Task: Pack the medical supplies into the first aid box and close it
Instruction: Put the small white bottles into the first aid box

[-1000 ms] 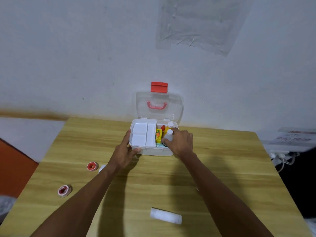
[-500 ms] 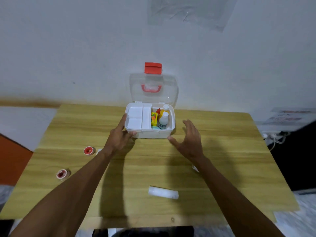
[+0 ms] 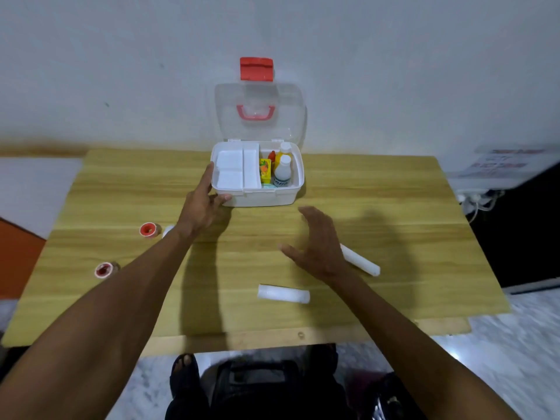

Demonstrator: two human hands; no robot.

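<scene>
The white first aid box (image 3: 266, 197) stands open at the table's far edge, its clear lid (image 3: 288, 116) with red latch upright against the wall. Inside are a white tray, a yellow carton (image 3: 265, 171), a white bottle (image 3: 283, 174) and a yellow bottle behind it. My left hand (image 3: 203, 204) grips the box's front left corner. My right hand (image 3: 318, 244) hovers open above the table, empty, over one end of a white bandage roll (image 3: 362, 261). A second white roll (image 3: 283, 294) lies nearer me. Two red-cored tape rolls (image 3: 148, 229) (image 3: 104, 270) lie at the left.
The wooden table (image 3: 394, 207) stands against a white wall. A small white item (image 3: 167, 230) shows behind my left wrist. A power strip with cables (image 3: 475, 198) sits off the right edge. Below the table are my foot (image 3: 185, 371) and dark bags.
My right hand left the white bottle in the box and pulled back toward me, now hovering open near the right bandage roll. My left hand stayed on the box. The camera tilted down.
</scene>
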